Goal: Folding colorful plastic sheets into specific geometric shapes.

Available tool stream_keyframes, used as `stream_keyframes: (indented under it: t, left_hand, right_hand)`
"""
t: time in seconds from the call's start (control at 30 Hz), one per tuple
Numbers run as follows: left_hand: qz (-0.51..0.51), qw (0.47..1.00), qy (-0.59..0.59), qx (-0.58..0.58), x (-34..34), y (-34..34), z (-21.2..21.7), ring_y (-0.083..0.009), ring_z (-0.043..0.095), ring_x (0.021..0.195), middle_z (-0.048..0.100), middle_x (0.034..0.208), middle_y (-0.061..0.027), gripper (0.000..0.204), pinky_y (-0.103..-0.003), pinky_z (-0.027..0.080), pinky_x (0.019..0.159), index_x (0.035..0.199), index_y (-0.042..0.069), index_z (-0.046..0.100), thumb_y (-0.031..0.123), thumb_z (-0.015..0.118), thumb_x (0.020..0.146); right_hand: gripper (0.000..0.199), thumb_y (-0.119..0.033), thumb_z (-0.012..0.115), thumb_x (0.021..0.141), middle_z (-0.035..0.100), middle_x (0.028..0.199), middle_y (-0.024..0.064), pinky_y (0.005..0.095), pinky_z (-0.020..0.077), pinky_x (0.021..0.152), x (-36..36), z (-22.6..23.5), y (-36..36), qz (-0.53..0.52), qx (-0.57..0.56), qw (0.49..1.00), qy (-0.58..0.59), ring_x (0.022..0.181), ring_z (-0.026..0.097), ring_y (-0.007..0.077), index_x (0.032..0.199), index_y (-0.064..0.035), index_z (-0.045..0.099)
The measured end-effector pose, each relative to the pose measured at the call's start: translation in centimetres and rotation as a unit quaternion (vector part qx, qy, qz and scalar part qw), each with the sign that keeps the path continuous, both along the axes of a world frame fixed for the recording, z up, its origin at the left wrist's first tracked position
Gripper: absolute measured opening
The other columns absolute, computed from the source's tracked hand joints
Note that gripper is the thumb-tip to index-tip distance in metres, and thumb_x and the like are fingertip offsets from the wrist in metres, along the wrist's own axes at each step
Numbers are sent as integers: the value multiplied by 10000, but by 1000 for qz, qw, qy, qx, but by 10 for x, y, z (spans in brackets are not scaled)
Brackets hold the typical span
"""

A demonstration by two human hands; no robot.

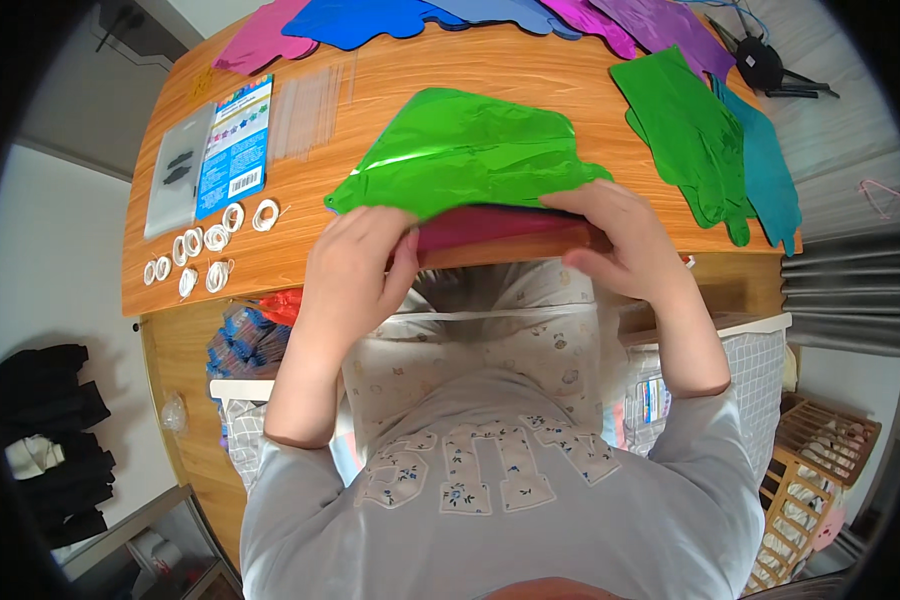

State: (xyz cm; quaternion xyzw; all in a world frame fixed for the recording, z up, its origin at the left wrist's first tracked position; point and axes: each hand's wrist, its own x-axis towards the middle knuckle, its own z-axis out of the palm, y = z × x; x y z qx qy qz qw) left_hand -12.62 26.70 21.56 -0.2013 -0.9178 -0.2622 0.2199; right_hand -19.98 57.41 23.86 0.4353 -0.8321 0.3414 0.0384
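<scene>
Two hands at the near edge of the wooden table (540, 75), and between them lies a green foil balloon (470, 150), flat and right up by that edge! Room to work? Bare wood runs beyond it toward the far row of foil balloons (355, 22), with another gap on the left before the clear strips (308, 112); on the right, a narrower lane separates it from a second green foil pile (685, 140). White ribbon coils (216, 238) sit well off to the left.

Long axis: side to side, parallel with the near edge, a small lobe poking out at the right end, a pointed corner at the left. Glossy, bright green, creased all over, a white glare streak on the left, and a magenta foil strip (500, 230) showing under its near edge!

Left hand (355, 262): half curled, fingers over the near left corner, thumb beside the magenta; whether it grips, I cannot tell. Right hand (625, 240): spread wide, thumb well apart, blurred fingers at the green's near right edge, no firm hold visible.
</scene>
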Motion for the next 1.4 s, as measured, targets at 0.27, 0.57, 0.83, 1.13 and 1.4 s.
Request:
stream_keyframes:
  t: [0.27,0.57,0.83,1.13,1.4]
  left_hand:
    - [111,973,-185,83,-6,11,13,-378,648,768,639,831,-181,288,-471,501,673,1204,53,652,94,632,919]
    - [83,993,-73,-40,-6,11,5,-340,649,930,651,1027,-163,548,-481,499,803,1427,128,581,89,646,884]
    - [44,986,53,-153,14,44,-6,-281,518,1359,566,1466,-89,581,-513,364,1119,1465,155,566,311,699,921]
    - [-9,987,-8,-158,17,44,-22,-284,510,1397,543,1515,-98,679,-489,365,1159,1493,123,523,436,691,915]
    - [6,986,23,-166,16,45,-31,-280,533,1375,565,1498,-77,650,-492,390,1136,1475,130,547,412,709,912]
  right_hand:
    - [271,-22,674,933,676,987,127,360,517,774,-17,-10,-14,-35,-33,998,-32,891,654,289,1201,-39,707]
    - [235,-22,687,927,659,974,131,356,521,778,-22,-5,-19,-35,19,997,-64,904,664,296,1154,-38,742]
    - [249,-6,683,926,653,973,131,356,520,783,-22,-7,-21,-17,-5,998,-56,900,662,292,1167,-31,739]
    - [251,6,678,928,638,957,128,352,511,769,-21,-5,-21,-25,10,997,-71,885,652,278,1170,-25,737]
    - [241,-32,712,911,655,1021,114,379,510,760,-8,-11,-24,-82,46,995,-12,884,650,277,1148,-44,753]
